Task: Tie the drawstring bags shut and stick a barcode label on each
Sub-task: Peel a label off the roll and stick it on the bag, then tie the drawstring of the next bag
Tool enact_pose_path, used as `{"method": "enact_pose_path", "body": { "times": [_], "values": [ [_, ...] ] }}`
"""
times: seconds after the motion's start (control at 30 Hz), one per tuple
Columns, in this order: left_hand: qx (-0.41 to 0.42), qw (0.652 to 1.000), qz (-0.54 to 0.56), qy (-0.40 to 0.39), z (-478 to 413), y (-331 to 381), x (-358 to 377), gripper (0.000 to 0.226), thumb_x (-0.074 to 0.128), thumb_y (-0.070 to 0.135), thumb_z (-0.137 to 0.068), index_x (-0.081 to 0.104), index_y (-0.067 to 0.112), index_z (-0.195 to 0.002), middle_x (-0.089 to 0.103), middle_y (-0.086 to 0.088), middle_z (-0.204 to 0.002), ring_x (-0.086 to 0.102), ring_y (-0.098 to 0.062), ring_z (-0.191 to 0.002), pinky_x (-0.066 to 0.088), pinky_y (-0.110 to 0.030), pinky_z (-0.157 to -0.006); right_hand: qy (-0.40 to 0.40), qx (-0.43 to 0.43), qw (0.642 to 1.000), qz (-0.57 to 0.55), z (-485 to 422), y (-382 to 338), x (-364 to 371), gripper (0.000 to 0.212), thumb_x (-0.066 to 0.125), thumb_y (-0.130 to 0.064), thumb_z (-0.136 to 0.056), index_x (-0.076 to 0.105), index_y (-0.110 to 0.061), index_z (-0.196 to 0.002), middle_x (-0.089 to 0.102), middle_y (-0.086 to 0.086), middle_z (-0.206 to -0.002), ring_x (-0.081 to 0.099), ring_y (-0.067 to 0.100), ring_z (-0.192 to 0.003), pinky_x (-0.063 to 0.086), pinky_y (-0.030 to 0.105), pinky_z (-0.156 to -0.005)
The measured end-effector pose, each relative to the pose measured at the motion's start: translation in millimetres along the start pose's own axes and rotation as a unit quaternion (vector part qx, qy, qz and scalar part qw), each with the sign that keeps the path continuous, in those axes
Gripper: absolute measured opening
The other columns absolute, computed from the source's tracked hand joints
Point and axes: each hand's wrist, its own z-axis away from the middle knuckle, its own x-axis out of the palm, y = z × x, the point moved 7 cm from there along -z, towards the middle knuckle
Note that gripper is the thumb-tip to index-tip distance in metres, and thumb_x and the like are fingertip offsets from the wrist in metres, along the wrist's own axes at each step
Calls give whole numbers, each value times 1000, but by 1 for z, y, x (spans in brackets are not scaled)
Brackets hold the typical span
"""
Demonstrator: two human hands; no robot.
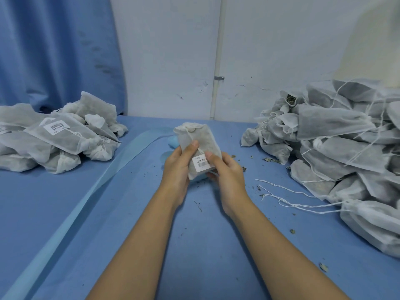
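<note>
Left hand (177, 167), right hand (227, 172): fingers (193, 145) clamped on one bag (199, 137) (one label (202, 163)) | two piles (54, 137) (335, 148)

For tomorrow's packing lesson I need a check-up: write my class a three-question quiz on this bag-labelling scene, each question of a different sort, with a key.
1. True or false: the bag that the left hand and right hand hold already bears a label.
2. Which pile shows labelled bags? A) left pile B) right pile C) neither
3. Fill in: loose white strings trail over the blue table from the ___ pile.
Key: 1 true; 2 A; 3 right.
</note>
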Motion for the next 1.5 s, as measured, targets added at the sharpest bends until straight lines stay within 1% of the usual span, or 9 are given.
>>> {"method": "enact_pose_path", "body": {
  "times": [0.27,0.57,0.77,0.83,0.9,0.97,1.17,1.3,1.5],
  "values": [
    [-22,997,-78,15,3,-10,-1,8,67,19,-86,72,12,-87,74,3,-78,70,-5,-72,52,-15,-60,59,-22,997,-50,-6,-1,-13,6,68,-21,-86,67,-16,-87,69,-4,-77,62,8,-72,48,18,-65],
    [-51,998,-43,3,1,-10,-8,12,66,17,-86,70,6,-88,73,0,-76,68,-7,-66,52,-15,-59,60,-16,997,-48,-7,0,-13,11,71,-23,-85,71,-16,-77,68,-2,-73,60,8,-68,49,18,-62],
    [-12,985,-144,92,0,5,-27,19,65,27,-89,63,13,-77,56,2,-47,45,-6,-37,37,-15,-39,56,-1,998,9,-4,2,-12,18,62,-33,-91,67,-20,-79,69,-8,-75,61,5,-68,47,16,-58],
    [30,994,49,93,-4,17,-31,11,60,15,-93,62,10,-102,70,1,-78,62,-4,-60,50,-16,-57,54,22,998,20,-3,5,-12,20,59,-35,-92,67,-18,-85,71,-8,-82,61,4,-67,48,16,-59],
    [62,971,219,79,-10,27,-38,60,55,7,-94,27,16,-146,55,-1,-134,65,-10,-100,57,-32,-80,54,31,998,31,-2,6,-12,20,57,-32,-94,67,-16,-88,70,-5,-85,60,5,-68,49,15,-58],
    [71,958,270,68,-12,34,-43,78,51,3,-95,1,23,-151,46,2,-142,64,-13,-106,57,-38,-82,53,30,998,36,-1,7,-12,20,56,-26,-96,67,-11,-88,69,-2,-85,58,7,-67,48,14,-56],
    [31,994,101,3,-3,23,-17,23,44,14,-100,51,10,-122,74,-2,-101,70,-18,-95,58,-26,-75,55,35,997,45,-2,8,-13,15,54,-11,-95,67,-3,-95,67,2,-82,55,8,-64,49,14,-58],
    [7,999,-54,-5,0,12,6,22,44,23,-100,62,16,-111,75,1,-92,70,-11,-80,55,-21,-72,72,47,996,15,-7,9,-20,13,52,-7,-95,65,-10,-91,66,3,-87,58,12,-71,51,18,-63],
    [-4,999,-41,-3,-18,12,36,23,42,20,-100,65,16,-101,73,5,-76,66,-8,-63,52,-17,-63,143,24,975,166,-50,-8,-53,36,45,-3,-91,58,-13,-123,61,2,-108,60,13,-84,50,29,-84]
  ]
}}
